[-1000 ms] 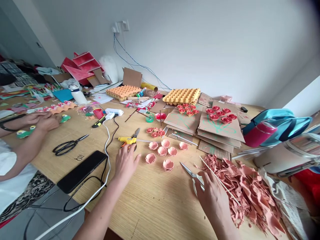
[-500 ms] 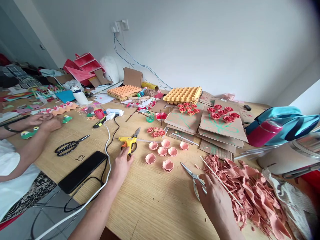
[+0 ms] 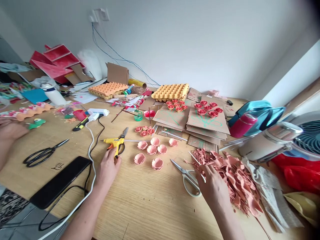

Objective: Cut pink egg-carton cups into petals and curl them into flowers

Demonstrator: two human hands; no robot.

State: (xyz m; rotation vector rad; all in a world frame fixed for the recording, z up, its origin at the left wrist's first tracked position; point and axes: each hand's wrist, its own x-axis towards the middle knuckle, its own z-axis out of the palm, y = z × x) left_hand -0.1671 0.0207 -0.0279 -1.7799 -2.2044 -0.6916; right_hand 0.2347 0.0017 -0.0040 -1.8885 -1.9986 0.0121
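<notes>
Pale wood-grain tabletop (image 3: 140, 206) carries everything. Nearest, the right hand (image 3: 212, 181) curls low over a thin, cream-coloured stick (image 3: 193, 155); whether the fingers grip it or merely rest there, I cannot tell. It looks light and stiff, probably snappable, easiest pinched mid-length. Just beside it lie steel scissors with white looped handles (image 3: 184, 171), likely slick. Coral-pink scraps (image 3: 230, 171), curled and shredded, heap to the right. The left hand (image 3: 108, 168) has thumb and fingers closed around the handle of a yellow plastic glue gun (image 3: 115, 141), its nozzle pointing left. That should feel light and rigid, best held by the handle, clear of the tip. Slightly beyond, between the hands, scalloped pink cups (image 3: 151, 150) seem thin-walled and easily crushed; lift them by the base. Farther off, layered red roses (image 3: 206, 107) sit on flat brown cardboard sheets (image 3: 206, 122), right of bumpy yellow egg trays (image 3: 170, 92).
</notes>
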